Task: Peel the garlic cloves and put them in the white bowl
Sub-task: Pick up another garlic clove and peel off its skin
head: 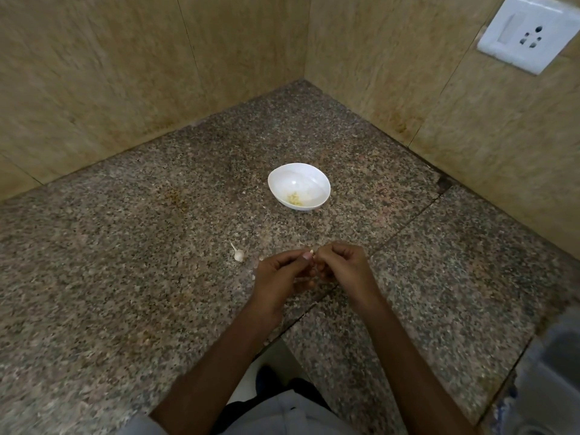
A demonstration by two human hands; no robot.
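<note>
hands: left hand [282,276] and right hand [340,265] meet above granite counter [125,262], fingers curled, pinching a small pale piece [310,254], probably a garlic clove
loose clove: unpeeled garlic clove [238,254] on counter, left of hands
bowl: white bowl [299,186] beyond hands, yellowish bits [295,199] inside
wall: white socket plate [527,32], upper right

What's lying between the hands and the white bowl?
Head view shows bare granite countertop up to the white bowl; a loose garlic clove lies off to the left.
</note>
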